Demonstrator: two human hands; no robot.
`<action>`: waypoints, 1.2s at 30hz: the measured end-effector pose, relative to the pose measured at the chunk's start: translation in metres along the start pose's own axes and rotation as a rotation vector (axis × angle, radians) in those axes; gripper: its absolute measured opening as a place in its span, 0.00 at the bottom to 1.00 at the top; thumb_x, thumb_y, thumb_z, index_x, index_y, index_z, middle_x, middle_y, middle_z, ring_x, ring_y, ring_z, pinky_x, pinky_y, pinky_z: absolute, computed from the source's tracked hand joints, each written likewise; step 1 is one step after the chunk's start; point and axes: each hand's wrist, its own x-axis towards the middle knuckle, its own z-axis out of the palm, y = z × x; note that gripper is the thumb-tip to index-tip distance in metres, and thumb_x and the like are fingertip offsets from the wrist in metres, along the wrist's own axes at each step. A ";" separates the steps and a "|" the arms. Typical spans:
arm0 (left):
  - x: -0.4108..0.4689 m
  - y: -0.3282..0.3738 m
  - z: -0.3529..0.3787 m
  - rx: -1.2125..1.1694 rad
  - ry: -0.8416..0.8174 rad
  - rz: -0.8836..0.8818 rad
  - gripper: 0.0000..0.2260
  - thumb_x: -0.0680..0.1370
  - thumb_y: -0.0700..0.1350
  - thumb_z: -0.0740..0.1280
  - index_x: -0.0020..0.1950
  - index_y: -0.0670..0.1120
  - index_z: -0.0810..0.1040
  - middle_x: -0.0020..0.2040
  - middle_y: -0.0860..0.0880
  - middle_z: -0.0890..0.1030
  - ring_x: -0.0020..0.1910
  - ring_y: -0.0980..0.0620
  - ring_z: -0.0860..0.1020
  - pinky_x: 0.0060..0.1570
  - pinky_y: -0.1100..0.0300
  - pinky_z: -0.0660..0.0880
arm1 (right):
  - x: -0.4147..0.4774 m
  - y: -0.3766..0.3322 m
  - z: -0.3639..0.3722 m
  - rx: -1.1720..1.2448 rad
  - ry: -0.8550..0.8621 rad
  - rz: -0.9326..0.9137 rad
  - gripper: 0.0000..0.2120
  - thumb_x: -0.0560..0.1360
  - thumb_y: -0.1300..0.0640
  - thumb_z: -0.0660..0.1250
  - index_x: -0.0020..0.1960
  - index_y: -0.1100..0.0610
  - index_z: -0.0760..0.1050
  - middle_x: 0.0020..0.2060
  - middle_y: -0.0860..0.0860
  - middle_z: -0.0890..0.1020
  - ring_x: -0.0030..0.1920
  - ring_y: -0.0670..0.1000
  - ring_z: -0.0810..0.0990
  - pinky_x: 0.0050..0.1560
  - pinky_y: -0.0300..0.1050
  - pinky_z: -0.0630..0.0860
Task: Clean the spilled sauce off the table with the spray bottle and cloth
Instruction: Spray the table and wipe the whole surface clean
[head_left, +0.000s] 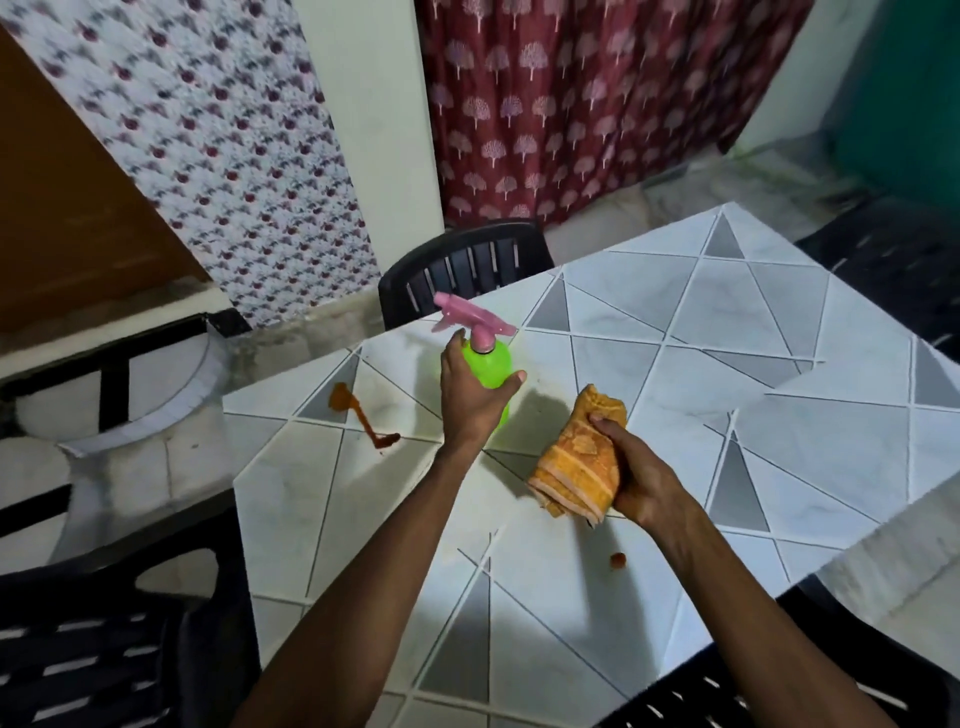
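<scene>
— While the left hand (470, 400) wraps around the green spray bottle (491, 371), where does its pink nozzle point?

— Toward the left. The pink trigger head (470, 314) sits above the fingers, and the left grip is clenched around the bottle's body, thumb on the near right side. Whether the bottle's base touches the tabletop (675, 332) I cannot tell; the hand hides it.

— And the cloth?

— The orange cloth (576, 462) is bunched up in the right hand (644, 483), whose grip is closed on its right side. It lies just right of the bottle, its lower end against the tabletop.

— Where is the sauce?

— A reddish-brown streak of spilled sauce (361, 415) lies on the tabletop to the left of the bottle, near the left edge: a blob at the far end, a thin line running down to a smaller smear. A separate small sauce spot (617, 560) sits below the cloth, just beside the right forearm.

— Anything around it?

— Dark plastic chairs: one chair (462, 270) at the far edge behind the bottle, another chair (104, 649) at the near left.
</scene>
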 end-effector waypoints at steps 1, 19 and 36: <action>-0.001 0.002 0.002 0.009 0.021 -0.004 0.39 0.65 0.52 0.80 0.70 0.47 0.64 0.63 0.48 0.73 0.61 0.45 0.72 0.54 0.56 0.70 | 0.001 -0.002 -0.001 0.011 -0.011 -0.003 0.19 0.74 0.51 0.74 0.61 0.58 0.80 0.53 0.58 0.86 0.51 0.58 0.86 0.55 0.56 0.80; -0.061 0.055 0.051 -0.059 -0.239 0.127 0.31 0.61 0.55 0.80 0.58 0.55 0.68 0.54 0.55 0.79 0.54 0.51 0.77 0.52 0.52 0.75 | -0.009 -0.041 -0.161 -0.005 0.493 -0.164 0.36 0.59 0.49 0.83 0.62 0.65 0.77 0.56 0.61 0.84 0.55 0.62 0.84 0.52 0.61 0.82; -0.131 0.083 0.087 -0.019 -0.213 0.124 0.32 0.58 0.51 0.83 0.57 0.57 0.72 0.54 0.58 0.79 0.54 0.56 0.77 0.53 0.55 0.75 | -0.061 -0.077 -0.173 -0.956 0.443 -0.525 0.33 0.70 0.51 0.78 0.71 0.55 0.71 0.59 0.49 0.79 0.65 0.54 0.76 0.61 0.42 0.71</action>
